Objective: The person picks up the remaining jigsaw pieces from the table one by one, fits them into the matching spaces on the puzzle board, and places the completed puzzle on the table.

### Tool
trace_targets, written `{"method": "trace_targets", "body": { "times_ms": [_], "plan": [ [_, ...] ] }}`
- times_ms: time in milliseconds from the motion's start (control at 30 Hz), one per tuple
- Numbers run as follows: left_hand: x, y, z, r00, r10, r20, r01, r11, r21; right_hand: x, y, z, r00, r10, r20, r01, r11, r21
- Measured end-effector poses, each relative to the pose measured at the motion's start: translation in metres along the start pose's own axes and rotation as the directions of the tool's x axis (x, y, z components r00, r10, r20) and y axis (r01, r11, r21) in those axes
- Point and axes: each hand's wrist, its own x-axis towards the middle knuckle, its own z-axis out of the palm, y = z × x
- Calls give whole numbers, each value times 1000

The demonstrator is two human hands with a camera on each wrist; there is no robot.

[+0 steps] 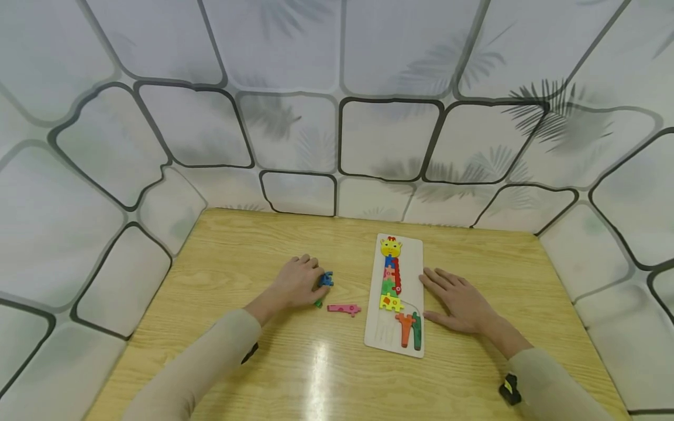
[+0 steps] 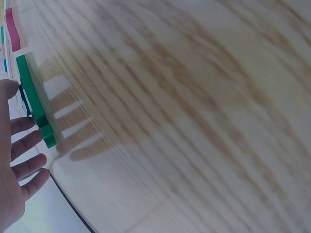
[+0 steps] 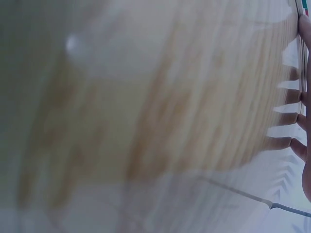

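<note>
A blue piece [image 1: 327,279] is pinched between thumb and fingers of the left hand [image 1: 297,283], well left of the pale board [image 1: 412,257]. The board's long axis is aligned near to far; its right edge is touched by the right hand [image 1: 460,303], fingers extended, grasping nothing. A pink piece [image 1: 343,309] is laid crosswise between left hand and board.

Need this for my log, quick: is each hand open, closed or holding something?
Left hand: thumb and fingers at the blue piece; cannot tell if gripping.
Right hand: open, fingertips by the board's edge.
</note>
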Motion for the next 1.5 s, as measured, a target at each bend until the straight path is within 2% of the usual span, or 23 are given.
{"method": "trace_targets", "body": {
  "times_ms": [233, 733, 900, 1167, 1500],
  "plan": [
    [3, 3, 2, 1000, 22, 5, -22, 1000, -1, 0, 0, 2, 1000, 0, -7, 0, 1000, 5],
    [5, 7, 3, 998, 66, -11, -65, 996, 62, 0, -1, 1, 1000, -5, -28, 6, 1000, 11],
    [4, 5, 5, 998, 65, -22, -63, 997, 52, 0, -2, 0, 1000, 10, 1, -10, 1000, 20],
    [0, 3, 4, 997, 55, -59, -54, 998, 23, 0, -1, -1, 1000, 9, -2, -9, 1000, 20],
    [-4, 0, 4, 997, 56, -58, -53, 998, 39, 0, -2, -1, 1000, 10, 0, -10, 1000, 20]
  ]
}}
